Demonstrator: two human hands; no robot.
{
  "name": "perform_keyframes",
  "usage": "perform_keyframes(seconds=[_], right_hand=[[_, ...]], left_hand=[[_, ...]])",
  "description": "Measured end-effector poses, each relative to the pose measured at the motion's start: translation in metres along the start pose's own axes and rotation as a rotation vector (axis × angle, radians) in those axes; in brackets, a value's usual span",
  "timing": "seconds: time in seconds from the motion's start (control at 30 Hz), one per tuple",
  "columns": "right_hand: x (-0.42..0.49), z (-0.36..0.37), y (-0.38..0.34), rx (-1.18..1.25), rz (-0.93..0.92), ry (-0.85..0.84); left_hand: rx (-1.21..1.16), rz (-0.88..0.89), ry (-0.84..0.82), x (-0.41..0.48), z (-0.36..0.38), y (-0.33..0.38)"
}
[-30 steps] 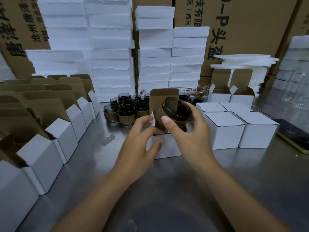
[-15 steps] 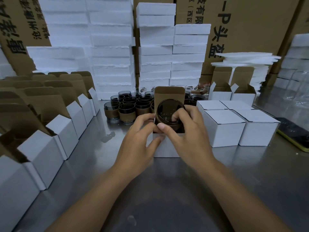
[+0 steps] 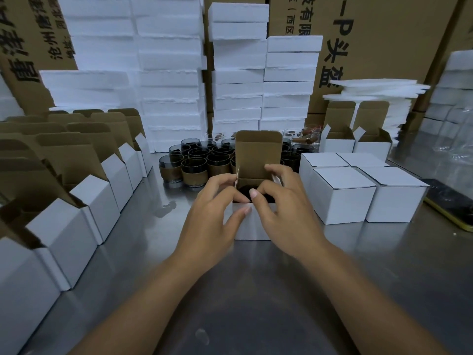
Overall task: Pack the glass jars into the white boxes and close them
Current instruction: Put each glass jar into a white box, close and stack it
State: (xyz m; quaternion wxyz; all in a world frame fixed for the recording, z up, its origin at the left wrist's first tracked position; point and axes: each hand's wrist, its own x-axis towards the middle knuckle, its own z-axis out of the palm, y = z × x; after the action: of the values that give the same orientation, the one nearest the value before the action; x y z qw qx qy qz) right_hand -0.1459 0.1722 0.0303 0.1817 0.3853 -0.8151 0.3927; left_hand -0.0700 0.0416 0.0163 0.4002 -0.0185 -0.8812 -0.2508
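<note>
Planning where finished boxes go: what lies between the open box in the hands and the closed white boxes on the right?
In the head view, only bare metal table separates the open box from the closed white boxes.

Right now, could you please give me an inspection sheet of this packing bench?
Surface: metal table, shiny, bare at the front.
Job's things: open box at centre, lid up, dark jar inside; loose jars behind it; four closed boxes on the right; rows of open boxes on the left; two more open boxes at the back right.
Clutter: phone at the right edge.
Grippers: left hand and right hand both at the open box's top, fingers at its side flaps.
Cables: nothing seen.
Surroundings: foam stacks, printed cartons behind.
</note>
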Motion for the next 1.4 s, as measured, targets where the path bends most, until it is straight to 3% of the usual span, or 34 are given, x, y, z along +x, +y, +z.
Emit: perform_keyframes(seconds=[0.1, 0.17, 0.23, 0.3, 0.37, 0.47, 0.67, 0.87, 0.97, 1.13, 1.3, 1.4], right_hand=[[0.001, -0.001, 0.0, 0.01, -0.025, 0.015], [0.001, 0.0, -0.004, 0.202, 0.014, 0.148], [0.005, -0.002, -0.007, 0.463, 0.158, 0.365], [0.01, -0.005, -0.004, 0.651, 0.377, 0.467], [0.013, -0.005, 0.004, 0.73, 0.562, 0.374], [0.014, -0.001, 0.008, 0.788, 0.678, 0.147], [0.013, -0.002, 0.008, 0.762, 0.633, 0.039], [0.013, -0.003, 0.004, 0.745, 0.496, -0.018], [0.013, 0.0, 0.005, 0.722, 0.464, 0.003], [0.01, 0.002, 0.006, 0.732, 0.467, 0.064], [0.014, -0.002, 0.003, 0.758, 0.62, 0.019], [0.01, -0.003, 0.001, 0.736, 0.467, -0.025]], left_hand=[[-0.009, 0.002, -0.002, 0.0, -0.001, -0.001], [-0.036, -0.008, 0.002, 0.0, -0.002, 0.0], [-0.133, -0.071, 0.02, 0.0, -0.002, 0.003], [-0.287, -0.193, 0.039, 0.001, -0.003, 0.006], [-0.374, -0.283, 0.028, 0.003, -0.004, 0.006], [-0.42, -0.32, -0.02, 0.004, -0.006, 0.004], [-0.396, -0.373, -0.07, 0.004, -0.004, 0.005], [-0.674, -0.563, 0.063, 0.01, -0.005, 0.011], [-0.744, -0.651, 0.029, 0.01, -0.004, 0.01], [-0.67, -0.603, -0.056, 0.01, -0.005, 0.011], [-0.648, -0.634, -0.082, 0.01, -0.009, 0.007], [-0.627, -0.608, -0.074, 0.01, -0.009, 0.006]])
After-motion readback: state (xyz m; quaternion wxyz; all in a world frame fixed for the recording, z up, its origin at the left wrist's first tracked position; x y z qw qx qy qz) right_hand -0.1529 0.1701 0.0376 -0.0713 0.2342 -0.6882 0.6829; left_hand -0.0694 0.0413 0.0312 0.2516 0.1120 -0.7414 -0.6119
